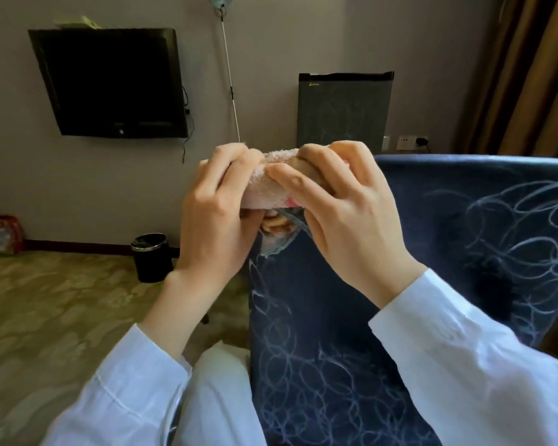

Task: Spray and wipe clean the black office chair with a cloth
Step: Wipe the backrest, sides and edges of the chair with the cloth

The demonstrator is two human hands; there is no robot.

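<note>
A pale pink terry cloth (264,185), folded into a small wad, is held up in the air between both hands. My left hand (216,214) grips its left end with curled fingers. My right hand (345,207) grips its right end, thumb laid across the front. Below and to the right stands the dark chair (368,317), its back covered with white chalk-like scribbles. A torn patch (277,235) shows at the chair's upper left corner, just under the cloth. No spray bottle is in view.
A black waste bin (150,257) stands on the patterned carpet by the wall. A wall-mounted television (110,82) hangs at left. A small dark cabinet (343,112) with scribbles stands behind the chair. Brown curtains (529,75) hang at right. My white trouser leg (216,397) is beside the chair.
</note>
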